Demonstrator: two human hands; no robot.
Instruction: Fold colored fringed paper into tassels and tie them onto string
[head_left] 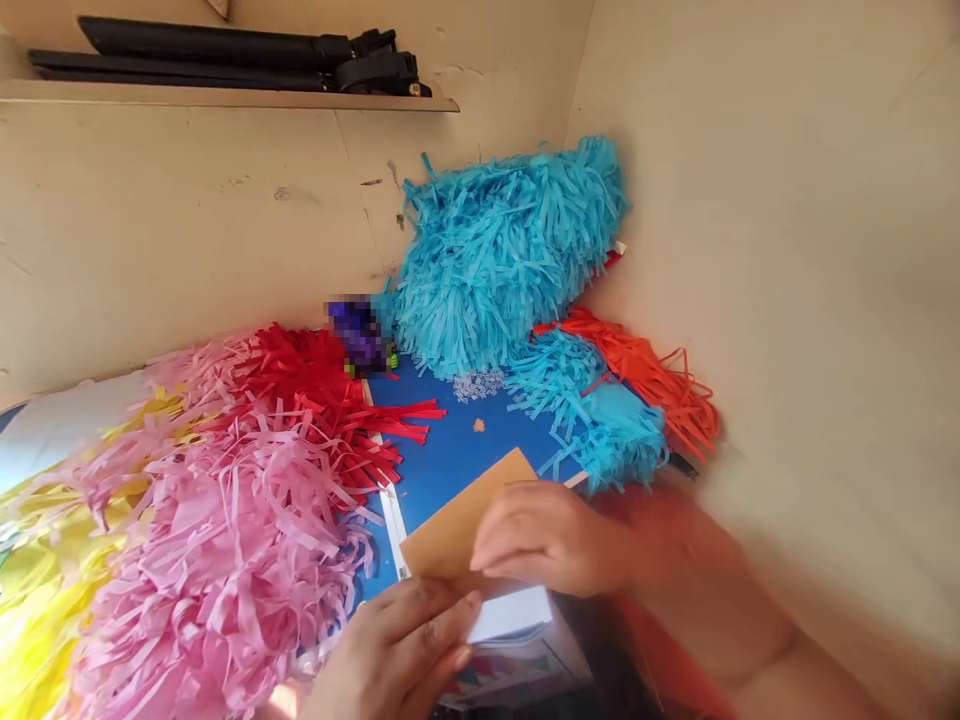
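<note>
Low in the view stands a white box (517,612) with a coloured print on its front side. A brown cardboard piece (457,520) rises behind it; whether it is a flap of the box I cannot tell. My left hand (397,645) grips the box's left side, thumb along the top edge. Above the box, my right hand (544,540) is closed, fingers curled together in front of the brown cardboard. What those fingers hold, if anything, is hidden. The right forearm is blurred.
Pink (217,570), yellow (45,610) and red paper fringe (322,390) cover the left. Blue fringe (502,260) is heaped at the back, orange fringe (652,385) at the right. Small clear pieces (478,385) lie on the blue tabletop (435,465). A shelf (225,97) holds black objects (217,50).
</note>
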